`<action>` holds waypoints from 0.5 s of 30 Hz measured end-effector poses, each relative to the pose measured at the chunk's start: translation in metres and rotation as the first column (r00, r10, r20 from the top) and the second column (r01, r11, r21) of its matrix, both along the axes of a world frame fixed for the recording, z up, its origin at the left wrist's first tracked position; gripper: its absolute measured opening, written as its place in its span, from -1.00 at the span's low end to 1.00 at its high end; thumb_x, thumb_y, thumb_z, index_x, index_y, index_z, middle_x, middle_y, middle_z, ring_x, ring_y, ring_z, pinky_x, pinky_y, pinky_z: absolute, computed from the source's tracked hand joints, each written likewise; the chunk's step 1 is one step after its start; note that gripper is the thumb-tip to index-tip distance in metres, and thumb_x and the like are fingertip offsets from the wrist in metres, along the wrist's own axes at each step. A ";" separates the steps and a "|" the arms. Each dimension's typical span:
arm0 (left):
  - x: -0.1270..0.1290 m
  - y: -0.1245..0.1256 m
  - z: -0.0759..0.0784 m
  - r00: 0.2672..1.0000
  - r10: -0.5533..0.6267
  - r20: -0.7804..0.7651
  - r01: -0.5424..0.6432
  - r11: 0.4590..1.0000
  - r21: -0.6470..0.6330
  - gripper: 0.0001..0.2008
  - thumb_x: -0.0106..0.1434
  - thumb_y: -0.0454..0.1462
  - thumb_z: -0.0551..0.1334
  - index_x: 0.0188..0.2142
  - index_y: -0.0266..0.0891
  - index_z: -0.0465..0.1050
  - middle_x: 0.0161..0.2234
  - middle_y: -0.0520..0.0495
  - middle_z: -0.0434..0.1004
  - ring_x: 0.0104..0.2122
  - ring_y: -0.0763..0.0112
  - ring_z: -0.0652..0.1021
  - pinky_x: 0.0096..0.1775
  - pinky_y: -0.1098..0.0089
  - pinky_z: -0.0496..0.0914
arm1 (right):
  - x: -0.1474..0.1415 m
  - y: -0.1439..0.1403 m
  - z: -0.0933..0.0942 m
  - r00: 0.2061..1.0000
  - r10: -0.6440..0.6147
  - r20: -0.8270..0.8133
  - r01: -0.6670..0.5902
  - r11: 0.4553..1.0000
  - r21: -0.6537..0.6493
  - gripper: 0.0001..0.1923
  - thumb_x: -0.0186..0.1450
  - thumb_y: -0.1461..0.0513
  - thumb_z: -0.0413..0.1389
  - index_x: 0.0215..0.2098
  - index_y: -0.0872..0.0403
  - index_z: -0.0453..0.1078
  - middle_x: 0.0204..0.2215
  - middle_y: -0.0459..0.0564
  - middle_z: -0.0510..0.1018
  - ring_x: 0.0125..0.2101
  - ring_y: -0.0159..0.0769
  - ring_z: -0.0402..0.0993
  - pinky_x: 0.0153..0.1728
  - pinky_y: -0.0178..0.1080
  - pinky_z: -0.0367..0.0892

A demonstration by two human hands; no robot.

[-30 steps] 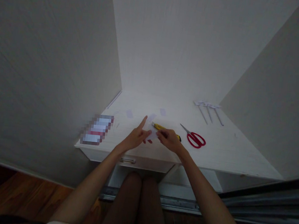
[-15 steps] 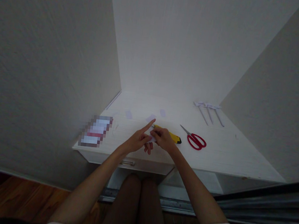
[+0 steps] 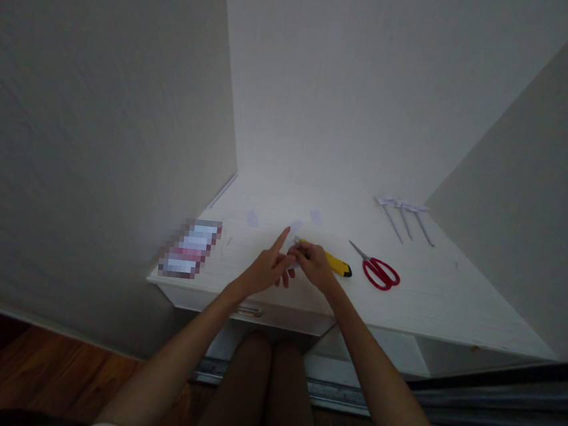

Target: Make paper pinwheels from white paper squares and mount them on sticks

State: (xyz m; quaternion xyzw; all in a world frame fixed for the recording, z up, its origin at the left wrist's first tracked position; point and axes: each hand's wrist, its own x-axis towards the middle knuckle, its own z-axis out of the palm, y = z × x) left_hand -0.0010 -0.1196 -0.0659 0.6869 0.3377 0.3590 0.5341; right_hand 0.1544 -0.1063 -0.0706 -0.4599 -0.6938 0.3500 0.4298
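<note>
Both hands, left hand and right hand, pinch one small paper piece; one yellow cutter just behind; one scissors at 3 o'clock; three paper sticks at 1.

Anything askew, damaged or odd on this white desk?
Nothing stands out. Both hands, left and right, meet over a small white paper piece beside the yellow utility knife. The red-handled scissors lie flat, and small paper scraps dot the white desk.

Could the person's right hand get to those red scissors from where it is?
Probably yes: the red scissors lie in the open on the white desk, beyond the yellow knife beside the right hand, with nothing on them.
</note>
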 end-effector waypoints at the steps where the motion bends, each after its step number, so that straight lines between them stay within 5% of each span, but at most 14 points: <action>1: 0.004 0.000 0.001 1.000 -0.003 0.024 0.003 1.000 0.004 -0.28 0.23 -0.19 0.07 0.24 -0.18 -0.38 -0.58 0.05 0.44 -0.73 0.57 0.42 -0.71 0.64 0.21 | -0.005 -0.003 0.000 0.999 0.020 -0.039 -0.021 0.999 -0.027 -0.80 0.15 0.14 0.00 -0.45 0.13 0.31 -0.64 -0.11 0.36 -0.61 -0.44 0.26 -0.58 -0.36 0.14; 4: 0.010 -0.004 0.005 0.992 -0.020 0.125 0.029 0.997 -0.073 -0.29 0.23 -0.21 0.07 0.24 -0.17 -0.34 -0.67 0.13 0.37 -0.79 0.57 0.38 -0.76 0.64 0.15 | -0.008 -0.012 0.003 0.970 0.106 -0.217 -0.135 0.983 -0.125 -0.72 0.14 0.13 0.04 -0.21 0.08 0.22 -0.66 -0.20 0.32 -0.66 -0.48 0.22 -0.62 -0.40 0.09; 8: 0.004 -0.008 0.006 0.975 -0.023 0.220 0.060 0.984 -0.166 -0.29 0.20 -0.18 0.11 0.24 -0.21 -0.24 -0.67 0.11 0.38 -0.78 0.53 0.40 -0.75 0.62 0.15 | 0.014 -0.018 0.006 0.932 0.188 -0.310 -0.255 0.947 -0.193 -0.63 0.11 0.14 0.10 -0.15 0.03 0.15 -0.64 -0.25 0.27 -0.65 -0.52 0.17 -0.59 -0.40 0.10; 15: -0.009 0.007 -0.013 0.973 0.124 0.193 -0.106 0.989 -0.099 -0.26 0.18 -0.12 0.10 0.23 -0.37 -0.22 -0.56 -0.04 0.48 -0.61 0.43 0.50 -0.67 0.55 0.25 | 0.040 -0.014 -0.004 0.984 -0.018 -0.175 0.002 0.996 -0.094 -0.70 0.18 0.13 0.01 -0.17 0.12 0.25 -0.58 -0.15 0.32 -0.61 -0.48 0.21 -0.55 -0.37 0.14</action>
